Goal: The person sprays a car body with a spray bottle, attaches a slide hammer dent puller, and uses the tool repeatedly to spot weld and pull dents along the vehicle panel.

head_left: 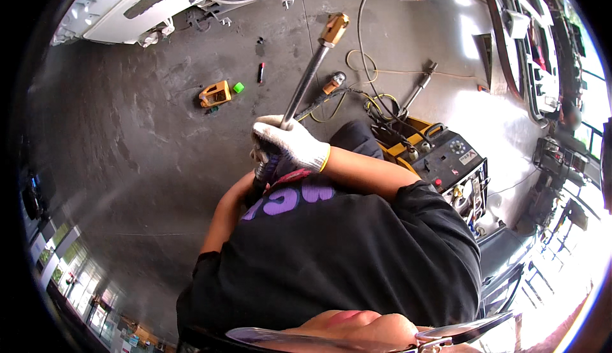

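Note:
My right hand wears a white work glove with a yellow cuff and is closed round a long metal rod tool. The rod slants up and away to a brass-coloured head above the grey concrete floor. My bare left forearm reaches to the rod's dark lower grip. The left hand itself is hidden behind the glove and my black shirt, so its grip cannot be made out.
A yellow and black machine box with knobs stands to my right, with cables coiled beside it. On the floor lie a small orange tool, a green cap, a red marker and another rod tool. A white car body panel lies far left.

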`<action>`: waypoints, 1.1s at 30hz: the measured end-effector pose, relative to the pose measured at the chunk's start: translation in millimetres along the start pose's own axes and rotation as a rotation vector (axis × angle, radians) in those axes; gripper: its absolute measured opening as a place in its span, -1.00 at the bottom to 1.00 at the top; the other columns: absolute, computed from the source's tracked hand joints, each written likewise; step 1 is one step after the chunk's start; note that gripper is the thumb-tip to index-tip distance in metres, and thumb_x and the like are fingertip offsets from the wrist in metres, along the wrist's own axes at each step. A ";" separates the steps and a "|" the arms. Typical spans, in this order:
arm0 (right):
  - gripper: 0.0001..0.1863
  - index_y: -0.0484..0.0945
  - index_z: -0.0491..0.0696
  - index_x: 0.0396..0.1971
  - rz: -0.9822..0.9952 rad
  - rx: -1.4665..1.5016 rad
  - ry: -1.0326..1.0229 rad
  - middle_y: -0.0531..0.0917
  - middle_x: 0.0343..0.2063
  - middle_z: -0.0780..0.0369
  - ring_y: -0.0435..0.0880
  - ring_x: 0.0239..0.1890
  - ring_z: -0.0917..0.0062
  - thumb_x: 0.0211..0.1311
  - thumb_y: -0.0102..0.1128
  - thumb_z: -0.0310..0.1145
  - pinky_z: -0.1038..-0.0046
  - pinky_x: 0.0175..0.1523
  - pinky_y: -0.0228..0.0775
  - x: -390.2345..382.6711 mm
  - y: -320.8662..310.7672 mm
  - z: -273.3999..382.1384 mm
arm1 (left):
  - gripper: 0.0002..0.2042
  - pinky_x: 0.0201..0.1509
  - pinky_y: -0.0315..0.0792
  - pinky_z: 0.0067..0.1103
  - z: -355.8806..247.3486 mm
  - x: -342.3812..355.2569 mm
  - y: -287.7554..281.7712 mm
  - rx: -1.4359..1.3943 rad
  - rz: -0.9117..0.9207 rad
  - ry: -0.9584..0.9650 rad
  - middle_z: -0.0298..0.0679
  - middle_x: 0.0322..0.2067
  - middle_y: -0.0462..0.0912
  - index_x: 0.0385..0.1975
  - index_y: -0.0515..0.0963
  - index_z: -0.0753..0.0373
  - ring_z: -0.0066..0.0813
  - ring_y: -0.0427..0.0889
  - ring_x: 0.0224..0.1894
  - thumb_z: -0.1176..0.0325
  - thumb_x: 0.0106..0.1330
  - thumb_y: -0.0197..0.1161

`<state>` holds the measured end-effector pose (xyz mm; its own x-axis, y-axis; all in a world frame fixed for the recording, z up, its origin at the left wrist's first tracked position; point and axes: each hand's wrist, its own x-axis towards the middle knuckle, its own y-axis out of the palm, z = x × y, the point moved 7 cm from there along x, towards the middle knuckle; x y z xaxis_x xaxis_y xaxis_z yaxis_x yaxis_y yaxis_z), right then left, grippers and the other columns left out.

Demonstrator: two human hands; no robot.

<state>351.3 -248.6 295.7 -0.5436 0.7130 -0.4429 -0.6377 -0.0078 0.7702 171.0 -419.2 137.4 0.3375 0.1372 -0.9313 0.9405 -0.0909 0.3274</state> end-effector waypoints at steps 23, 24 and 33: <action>-0.65 0.64 -0.06 -0.31 -0.329 0.044 0.012 0.68 -0.48 0.21 0.71 -0.52 0.27 0.53 0.30 -0.06 0.16 -0.33 0.64 88.0 -60.3 80.1 | -0.61 -0.32 0.61 -0.40 -103.6 19.2 30.5 -0.162 0.045 0.125 -0.29 -0.24 0.72 0.11 0.65 0.18 -0.41 0.69 -0.43 0.01 0.53 0.28; -0.65 0.64 -0.06 -0.31 -0.327 0.044 0.022 0.68 -0.48 0.21 0.71 -0.52 0.27 0.53 0.30 -0.06 0.16 -0.33 0.64 91.6 -70.0 88.5 | -0.61 -0.32 0.61 -0.39 -108.4 25.8 37.7 -0.174 0.036 0.129 -0.29 -0.23 0.72 0.11 0.65 0.18 -0.40 0.69 -0.43 0.00 0.54 0.27; -0.56 0.57 -0.08 -0.36 -0.361 0.071 0.086 0.58 -0.67 0.08 0.59 -0.66 0.12 0.58 0.16 0.00 0.06 -0.42 0.56 147.2 -218.3 174.3 | -0.61 -0.32 0.62 -0.38 -144.6 89.3 134.7 -0.385 -0.139 0.133 -0.26 -0.23 0.73 0.07 0.65 0.18 -0.38 0.70 -0.43 -0.02 0.54 0.26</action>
<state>505.6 -19.7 142.3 -0.3368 0.5995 -0.7260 -0.7590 0.2835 0.5862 333.5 -276.6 121.4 0.1854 0.2508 -0.9501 0.9149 0.3087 0.2600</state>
